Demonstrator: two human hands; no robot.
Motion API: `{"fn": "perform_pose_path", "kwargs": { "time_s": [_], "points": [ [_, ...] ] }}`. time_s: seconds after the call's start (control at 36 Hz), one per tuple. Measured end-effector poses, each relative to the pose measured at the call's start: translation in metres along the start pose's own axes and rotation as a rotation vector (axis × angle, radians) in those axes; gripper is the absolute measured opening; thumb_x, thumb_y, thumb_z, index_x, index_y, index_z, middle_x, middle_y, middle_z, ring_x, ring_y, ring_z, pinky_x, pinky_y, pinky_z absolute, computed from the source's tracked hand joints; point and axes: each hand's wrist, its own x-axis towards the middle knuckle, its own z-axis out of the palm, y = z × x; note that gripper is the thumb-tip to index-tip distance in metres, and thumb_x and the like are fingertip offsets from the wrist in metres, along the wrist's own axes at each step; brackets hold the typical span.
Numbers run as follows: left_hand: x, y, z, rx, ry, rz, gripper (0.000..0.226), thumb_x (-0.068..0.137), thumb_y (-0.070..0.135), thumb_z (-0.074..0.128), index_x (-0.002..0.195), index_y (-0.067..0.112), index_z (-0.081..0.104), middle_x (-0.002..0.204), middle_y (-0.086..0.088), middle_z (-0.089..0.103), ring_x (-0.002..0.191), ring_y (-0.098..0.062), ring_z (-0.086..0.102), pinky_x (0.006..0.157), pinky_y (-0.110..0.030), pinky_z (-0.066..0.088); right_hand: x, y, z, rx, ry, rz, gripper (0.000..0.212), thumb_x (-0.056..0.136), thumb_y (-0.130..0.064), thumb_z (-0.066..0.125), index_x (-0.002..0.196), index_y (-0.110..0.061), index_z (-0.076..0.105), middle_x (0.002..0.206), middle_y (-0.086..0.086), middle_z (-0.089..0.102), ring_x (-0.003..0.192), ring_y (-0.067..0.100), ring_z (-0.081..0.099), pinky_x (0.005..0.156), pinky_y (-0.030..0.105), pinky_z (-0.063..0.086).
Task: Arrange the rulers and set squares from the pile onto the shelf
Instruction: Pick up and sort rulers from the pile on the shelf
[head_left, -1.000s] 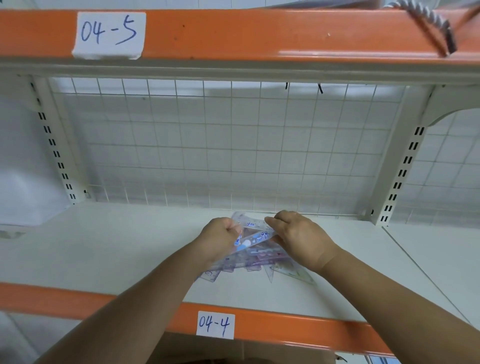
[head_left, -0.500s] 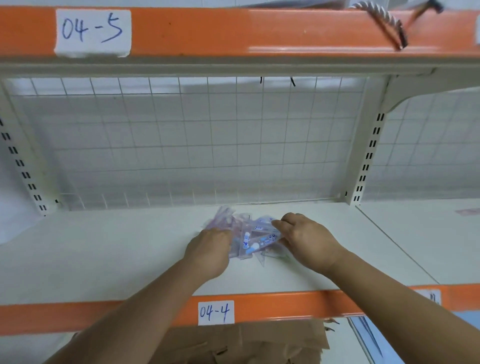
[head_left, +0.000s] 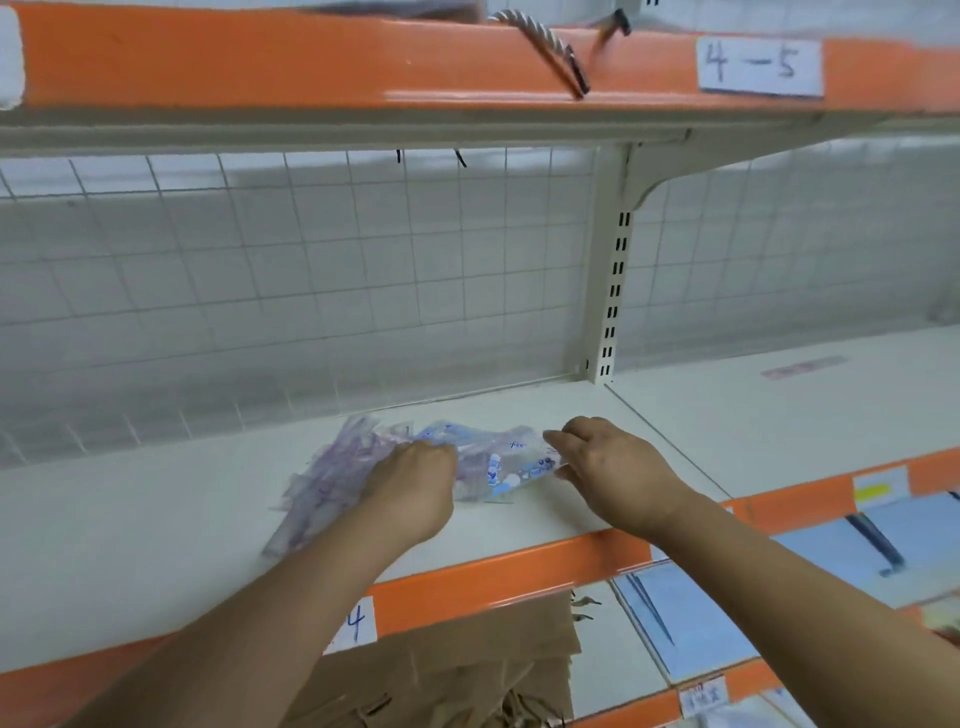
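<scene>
On the shelf, mid-depth, lies the pile of rulers and set squares. The left hand rests on it, grip not visible. The right hand pinches its right edge, fingers narrow.

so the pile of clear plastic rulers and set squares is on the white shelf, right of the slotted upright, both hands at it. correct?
No. The head view shows the pile of clear plastic rulers and set squares left of the cream slotted upright, not right of it. It is on the white shelf, with the left hand and right hand both at it.
</scene>
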Motion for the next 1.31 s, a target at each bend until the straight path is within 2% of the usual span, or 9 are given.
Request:
{"fn": "perform_pose_path", "kwargs": {
  "time_s": [0.11,0.42,0.72,1.03,1.31],
  "points": [
    [0.011,0.037,-0.002,-0.012,-0.013,0.034,0.029,0.089,0.005,0.044,0.111,0.015,0.06,0.117,-0.006,0.059,0.108,-0.026,0.056,0.08,-0.034,0.047,-0.016,0.031,-0.005,-0.022,-0.011,0.023,0.038,0.098,-0.025,0.047,0.133,-0.012,0.048,0.12,0.007,0.054,0.111,0.026,0.05,0.078,0.036,0.05],
    [0.04,0.175,0.006,-0.029,-0.025,0.063,0.018,0.096,0.016,0.043,0.106,0.016,0.058,0.11,-0.006,0.058,0.106,-0.026,0.054,0.079,-0.035,0.045,-0.079,0.154,-0.021,-0.071,-0.062,0.077,0.038,0.097,-0.025,0.046,0.134,-0.014,0.046,0.122,0.005,0.052,0.114,0.025,0.048,0.08,0.035,0.05],
    [0.07,0.295,0.013,-0.06,-0.074,0.065,0.018,0.096,0.013,0.044,0.109,0.013,0.058,0.11,-0.007,0.056,0.104,-0.025,0.053,0.079,-0.035,0.045,-0.136,0.271,-0.032,-0.092,-0.096,0.12,0.032,0.098,-0.024,0.044,0.128,-0.013,0.049,0.117,0.004,0.053,0.11,0.023,0.05,0.079,0.036,0.051],
    [0.125,0.329,0.017,-0.032,-0.091,0.103,0.019,0.098,0.015,0.041,0.109,0.013,0.056,0.111,-0.006,0.054,0.106,-0.024,0.05,0.078,-0.033,0.043,-0.124,0.329,-0.022,-0.079,-0.111,0.18,0.042,0.099,-0.027,0.043,0.14,-0.019,0.039,0.127,0.001,0.05,0.119,0.021,0.045,0.083,0.032,0.049],
    [0.181,0.324,0.026,-0.05,-0.081,0.153,0.02,0.099,0.018,0.039,0.11,0.013,0.055,0.112,-0.005,0.054,0.109,-0.024,0.049,0.081,-0.033,0.044,-0.085,0.359,-0.008,-0.106,-0.105,0.244,0.039,0.099,-0.029,0.042,0.136,-0.015,0.044,0.123,0.003,0.051,0.115,0.022,0.047,0.084,0.035,0.05]
  ]
}}
